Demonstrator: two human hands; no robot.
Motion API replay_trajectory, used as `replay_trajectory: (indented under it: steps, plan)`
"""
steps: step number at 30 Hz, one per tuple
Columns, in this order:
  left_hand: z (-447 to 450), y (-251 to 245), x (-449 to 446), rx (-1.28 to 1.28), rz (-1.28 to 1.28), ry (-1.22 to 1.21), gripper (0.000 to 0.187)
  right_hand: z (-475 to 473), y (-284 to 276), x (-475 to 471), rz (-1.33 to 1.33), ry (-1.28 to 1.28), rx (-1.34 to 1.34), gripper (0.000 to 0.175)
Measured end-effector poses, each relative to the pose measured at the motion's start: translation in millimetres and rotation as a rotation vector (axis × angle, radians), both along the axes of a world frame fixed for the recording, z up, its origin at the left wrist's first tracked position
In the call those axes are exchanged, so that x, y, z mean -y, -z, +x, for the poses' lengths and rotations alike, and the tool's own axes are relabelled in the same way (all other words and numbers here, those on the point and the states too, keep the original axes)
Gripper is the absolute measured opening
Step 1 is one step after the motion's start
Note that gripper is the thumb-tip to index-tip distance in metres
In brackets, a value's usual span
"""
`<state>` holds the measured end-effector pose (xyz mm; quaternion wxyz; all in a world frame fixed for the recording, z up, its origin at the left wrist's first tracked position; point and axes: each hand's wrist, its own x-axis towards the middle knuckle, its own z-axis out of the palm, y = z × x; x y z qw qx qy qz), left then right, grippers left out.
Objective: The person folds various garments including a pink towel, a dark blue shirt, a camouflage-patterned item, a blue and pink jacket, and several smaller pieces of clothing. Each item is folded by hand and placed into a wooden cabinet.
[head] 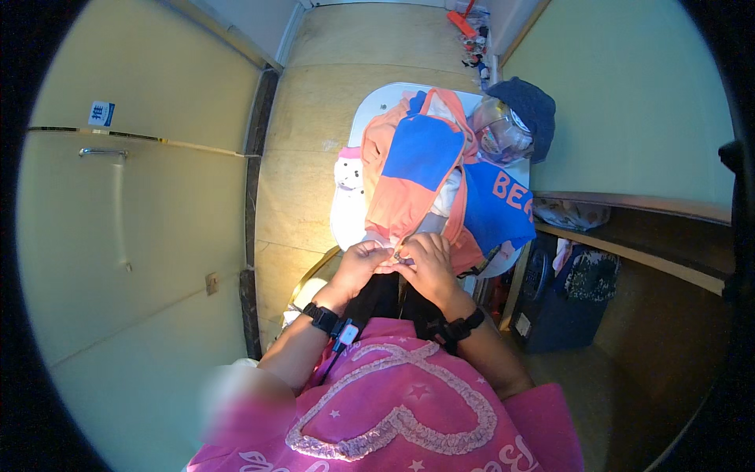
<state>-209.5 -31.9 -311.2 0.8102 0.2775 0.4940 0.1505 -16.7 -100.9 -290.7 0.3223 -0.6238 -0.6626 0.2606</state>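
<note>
An orange and blue zip-up garment [407,177] lies spread over a white table [348,224], with a white lining showing at its opening. At its lower edge, my left hand [364,265] pinches the edge between thumb and fingers. Close on its right, my right hand [429,262] has its fingers on the same edge, by a small metallic part [400,257] that may be the zipper's end. The fingers cover most of that part. A blue piece with orange lettering [498,203] hangs over the table's right side.
A clear plastic jar [501,133] and a dark blue cap [531,112] stand at the back right. A white patterned item with a pink edge [349,171] lies at the table's left. A shelf [637,253] above a dark box [557,312] is on the right; a door handle [103,152] is on the left.
</note>
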Motion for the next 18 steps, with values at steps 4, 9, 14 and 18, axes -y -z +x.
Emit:
replay_trajectory:
  steps: [4,9,14,18]
  plan:
    - [1.2,-7.8,-2.7,-0.019,-0.022,0.003,0.017,2.4,16.2,-0.7,0.004,-0.051,-0.052,0.03]
    - [4.7,-15.9,-3.7,-0.041,-0.06,-0.002,0.017,1.9,-3.6,-5.9,0.014,-0.083,0.115,0.023]
    - [5.0,-11.5,-5.1,-0.053,-0.08,0.003,0.016,1.1,8.7,-7.1,0.068,-0.058,0.102,0.02]
    - [2.1,-4.0,-4.6,-0.07,0.004,0.067,0.016,3.9,21.4,-7.2,0.034,-0.083,-0.069,0.017]
